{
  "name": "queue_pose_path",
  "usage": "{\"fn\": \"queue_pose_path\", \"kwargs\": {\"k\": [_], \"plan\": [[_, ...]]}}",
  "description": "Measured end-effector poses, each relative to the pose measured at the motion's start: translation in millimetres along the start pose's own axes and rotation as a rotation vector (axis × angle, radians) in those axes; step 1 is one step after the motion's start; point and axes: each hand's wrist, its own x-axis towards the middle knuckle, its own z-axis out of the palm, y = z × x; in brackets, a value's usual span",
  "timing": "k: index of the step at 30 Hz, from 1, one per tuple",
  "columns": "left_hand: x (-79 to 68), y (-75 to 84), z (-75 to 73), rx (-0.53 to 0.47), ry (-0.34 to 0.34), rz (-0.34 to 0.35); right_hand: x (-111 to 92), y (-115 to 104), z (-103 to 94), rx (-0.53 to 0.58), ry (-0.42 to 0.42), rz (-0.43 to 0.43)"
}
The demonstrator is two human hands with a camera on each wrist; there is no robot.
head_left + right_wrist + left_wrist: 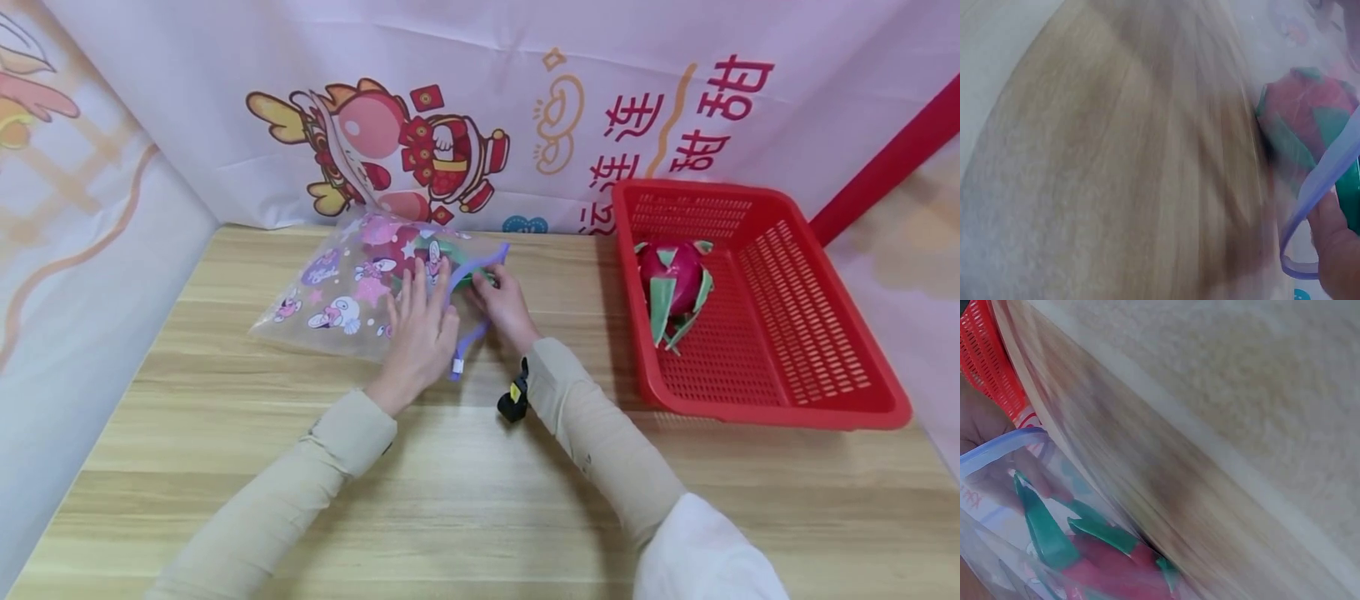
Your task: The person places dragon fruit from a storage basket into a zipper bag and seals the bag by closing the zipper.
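A clear zip bag with pink cartoon prints lies on the table, its purple zip edge facing right. Inside it, seen through the plastic, is a pink dragon fruit with green leaf tips. My left hand rests on top of the bag near its mouth, fingers straight. At the mouth, my right hand reaches in, its fingers beside the green leaf tips. In the right wrist view, the fingers lie just past the zip edge, partly out of frame.
To the right stands a red plastic basket with another dragon fruit in it. A small black object with a yellow patch hangs by my right wrist. A printed cloth backs the wooden table.
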Motion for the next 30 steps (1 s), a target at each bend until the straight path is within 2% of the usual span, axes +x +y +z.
{"fn": "queue_pose_path", "kwargs": {"k": [4, 11, 19, 25, 30], "plan": [[0.3, 0.6, 0.1, 0.016, 0.004, 0.003, -2.0, -0.1, -1.6, -0.105, 0.001, -0.020], [2.3, 1.2, 0.6, 0.017, 0.017, 0.003, -3.7, 1.1, -5.8, -0.430, 0.119, -0.067], [3.1, 0.6, 0.9, 0.007, 0.019, 0.001, -6.2, 0.8, -7.9, -0.528, 0.177, -0.108], [3.5, -0.1, 1.5, 0.000, 0.012, -0.009, -7.7, -1.4, -10.9, -0.517, 0.172, -0.071], [3.6, 0.0, 1.4, -0.004, 0.007, -0.017, -11.3, -12.0, -13.4, -0.482, 0.168, -0.040]]}}
